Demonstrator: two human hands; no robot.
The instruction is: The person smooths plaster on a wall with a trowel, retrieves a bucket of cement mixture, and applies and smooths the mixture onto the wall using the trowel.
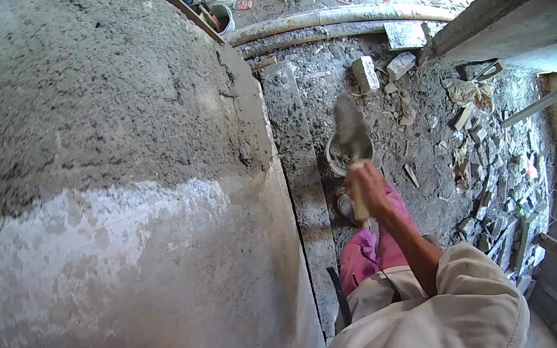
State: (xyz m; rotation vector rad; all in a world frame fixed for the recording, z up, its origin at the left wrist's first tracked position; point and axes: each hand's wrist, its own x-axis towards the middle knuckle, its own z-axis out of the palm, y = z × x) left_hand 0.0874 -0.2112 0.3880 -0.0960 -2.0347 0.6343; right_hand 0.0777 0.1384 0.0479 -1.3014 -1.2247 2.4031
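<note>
My right hand is closed around the pale handle of a trowel. The grey blade, smeared by motion, points away from me above a round bucket. The bucket stands on the ground just ahead of my feet, with grey mortar partly visible inside it. On my left rises a wall, its far part coated in rough, dark grey plaster and its near part smoother and paler. My left hand is out of view.
A narrow ledge runs along the wall's foot. Blocks lie beyond the bucket, with long pipes behind them. Broken rubble covers the ground at right, and a slanted concrete beam stands at the far right.
</note>
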